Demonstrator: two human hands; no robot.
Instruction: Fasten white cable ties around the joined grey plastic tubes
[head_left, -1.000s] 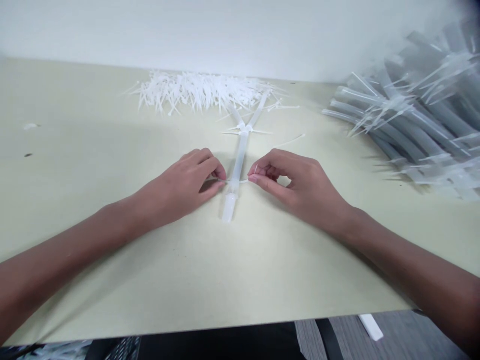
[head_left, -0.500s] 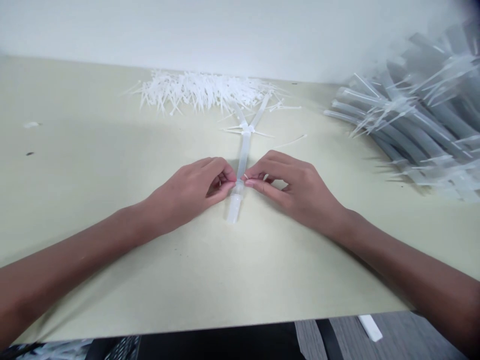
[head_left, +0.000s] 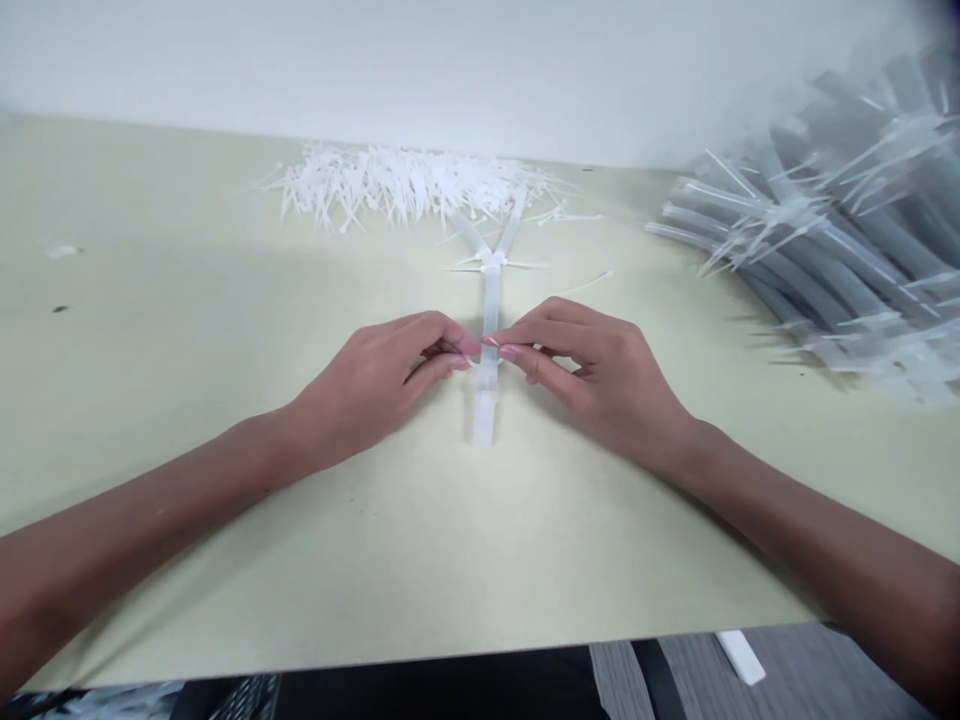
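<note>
A translucent Y-shaped tube lies on the table between my hands, its two branches pointing away from me and a wider end piece toward me. Small cable ties with tails sticking out sit at the fork. My left hand, on the tube's left, pinches one end of a thin white cable tie. On the right side, my right hand pinches the other end between thumb and index finger, close above the tube. The tie's middle is hidden behind the tube.
Loose white cable ties are heaped by the wall. One single tie lies right of the fork. A stack of similar tube assemblies occupies the right side. The table's front edge runs near me.
The tube's near end has swung slightly right, so the tube lies straighter. My left fingers have moved a little off the tube, and the right fingertips have shifted slightly up.
</note>
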